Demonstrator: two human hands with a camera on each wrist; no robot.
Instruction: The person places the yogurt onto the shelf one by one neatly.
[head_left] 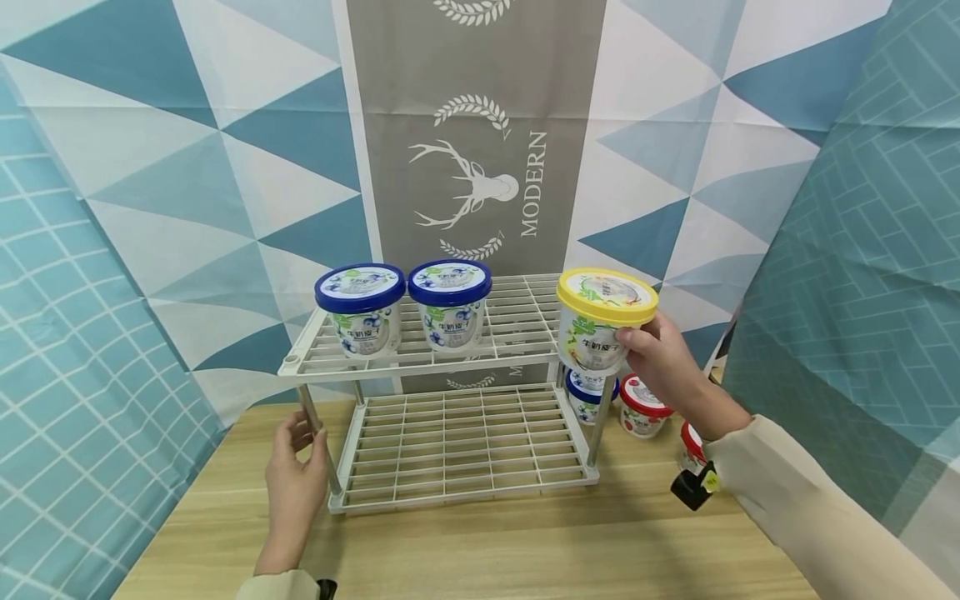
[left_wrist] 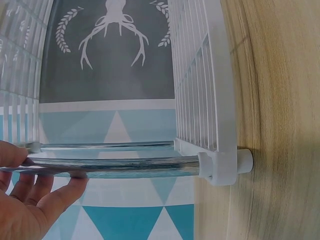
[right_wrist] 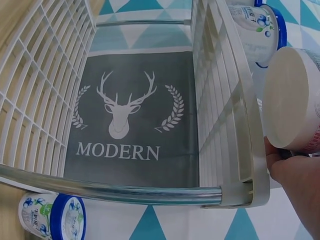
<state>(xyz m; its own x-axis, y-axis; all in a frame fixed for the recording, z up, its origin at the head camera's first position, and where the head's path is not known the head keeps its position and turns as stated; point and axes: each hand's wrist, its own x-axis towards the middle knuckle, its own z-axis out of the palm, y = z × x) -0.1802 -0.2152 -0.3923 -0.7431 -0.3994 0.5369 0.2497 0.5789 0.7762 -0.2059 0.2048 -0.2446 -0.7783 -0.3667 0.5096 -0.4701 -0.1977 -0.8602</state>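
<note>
My right hand (head_left: 665, 360) grips a white tub with a yellow lid (head_left: 596, 348) by its right side. The tub overlaps the right front corner of the upper shelf in the head view; its pale underside (right_wrist: 287, 97) shows in the right wrist view. On the left, my left hand (head_left: 298, 471) holds the front left metal post (left_wrist: 115, 166) of a white two-tier rack (head_left: 457, 496), thumb on one side and fingers on the other. Two tubs with blue lids, a left one (head_left: 362, 310) and a right one (head_left: 452, 304), stand upright on the upper shelf.
Right of the rack, a blue-lidded tub (head_left: 588, 400) and red-lidded tubs (head_left: 643, 408) (head_left: 692, 446) stand on the wooden table (head_left: 450, 550). A patterned cloth (head_left: 480, 108) with a deer print hangs behind the rack.
</note>
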